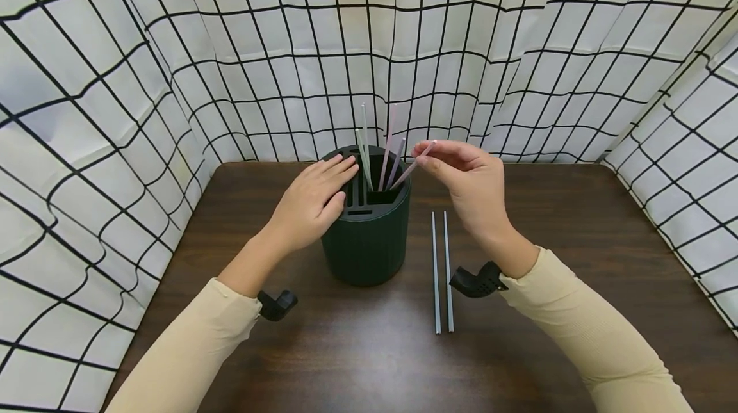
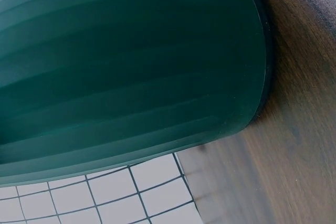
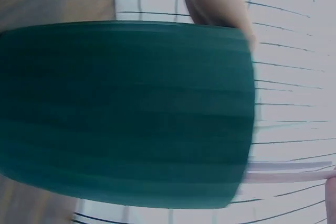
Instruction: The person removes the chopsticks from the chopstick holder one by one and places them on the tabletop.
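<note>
A dark green ribbed utensil holder [image 1: 366,250] with a black slotted top stands on the table. My left hand [image 1: 314,202] rests on the left part of that top, fingers fairly straight. With thumb and fingertips, my right hand [image 1: 475,186] pinches the upper end of a pinkish chopstick [image 1: 408,171]; it slants down into the large right-hand compartment, its lower end hidden. Pale green chopsticks [image 1: 366,155], a pink chopstick [image 1: 389,144] and a purple chopstick [image 1: 397,162] lean in the same compartment. In the left wrist view, the holder's side [image 2: 131,72] fills most of the picture.
Two light blue chopsticks [image 1: 435,272] lie side by side on the dark wooden table [image 1: 553,240], right of the holder. A white curtain [image 1: 450,73] with a black grid stands behind and along both sides. Each wrist carries a black camera mount [image 1: 477,280].
</note>
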### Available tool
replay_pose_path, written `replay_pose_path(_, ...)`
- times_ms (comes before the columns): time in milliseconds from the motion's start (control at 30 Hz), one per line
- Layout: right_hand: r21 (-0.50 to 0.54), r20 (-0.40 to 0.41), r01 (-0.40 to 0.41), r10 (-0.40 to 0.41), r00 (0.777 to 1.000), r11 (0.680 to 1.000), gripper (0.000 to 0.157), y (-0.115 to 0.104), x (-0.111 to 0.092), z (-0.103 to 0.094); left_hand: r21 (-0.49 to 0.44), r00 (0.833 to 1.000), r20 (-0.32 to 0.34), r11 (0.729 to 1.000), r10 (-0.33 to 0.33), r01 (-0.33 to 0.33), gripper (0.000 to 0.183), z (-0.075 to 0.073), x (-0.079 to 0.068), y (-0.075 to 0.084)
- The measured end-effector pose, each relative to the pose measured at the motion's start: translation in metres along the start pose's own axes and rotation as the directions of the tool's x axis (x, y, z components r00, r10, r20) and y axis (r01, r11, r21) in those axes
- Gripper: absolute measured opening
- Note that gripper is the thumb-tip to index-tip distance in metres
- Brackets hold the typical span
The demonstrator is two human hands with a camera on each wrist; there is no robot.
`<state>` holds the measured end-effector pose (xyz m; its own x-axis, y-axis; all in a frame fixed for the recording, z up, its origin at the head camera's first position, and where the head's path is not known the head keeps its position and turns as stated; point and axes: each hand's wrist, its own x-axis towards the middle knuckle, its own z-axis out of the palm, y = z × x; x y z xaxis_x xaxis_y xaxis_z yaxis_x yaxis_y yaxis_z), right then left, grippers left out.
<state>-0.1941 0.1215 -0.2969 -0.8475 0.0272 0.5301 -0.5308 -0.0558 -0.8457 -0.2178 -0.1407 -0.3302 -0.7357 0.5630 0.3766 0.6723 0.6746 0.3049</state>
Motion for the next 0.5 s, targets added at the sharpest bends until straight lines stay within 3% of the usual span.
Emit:
replay_pose_path(133, 0.017, -0.023, 0.128, -0.127, 0.992, 0.992, 0.017, -0.019, -0.001, -0.003, 0.0, 1.0, -0.001, 1.0, -0.001, 0.001, 0.051, 0.001, 0.0, 0.0)
replay_pose_path(267, 0.04, -0.04, 0.243, -0.241, 0.97, 0.969, 0.016, -0.036, -0.003, -0.007, -0.001, 1.0, -0.003, 1.0, 0.002, -0.002, 0.051, 0.0, 0.0, 0.001)
replay_pose_path(500, 0.202, -0.116, 0.373, -0.356, 0.927, 0.906, 0.019, -0.062, -0.006, -0.014, 0.003, 1.0, 0.001, 1.0, -0.004, 0.004, 0.051, 0.001, 0.0, 0.0)
